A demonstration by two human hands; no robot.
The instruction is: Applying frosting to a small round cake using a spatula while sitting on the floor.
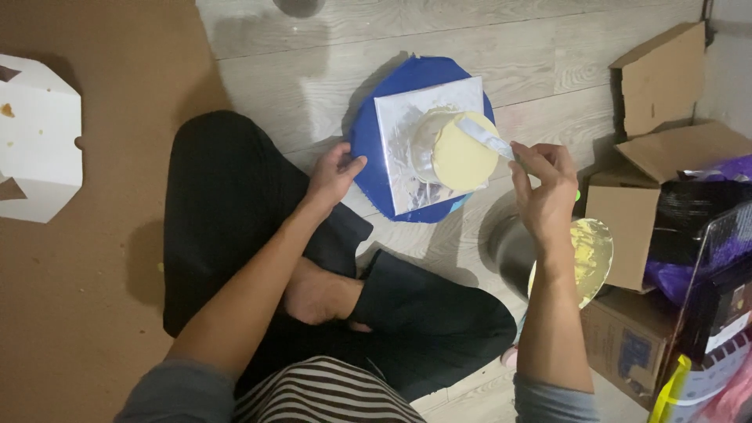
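A small round cake (pixel 458 153) covered in pale cream stands on a square silver board (pixel 403 129), which rests on a round blue turntable (pixel 368 141) on the floor. My right hand (pixel 544 188) grips a metal spatula (pixel 487 139) whose blade lies across the cake's top right edge. My left hand (pixel 333 176) touches the turntable's left rim, fingers spread, holding nothing. I sit cross-legged in dark trousers.
A metal bowl (pixel 509 247) with cream on its inner wall stands by my right forearm. Open cardboard boxes (pixel 666 157) and purple bags (pixel 705 235) crowd the right side. A white folded carton (pixel 35 137) lies on brown board at left.
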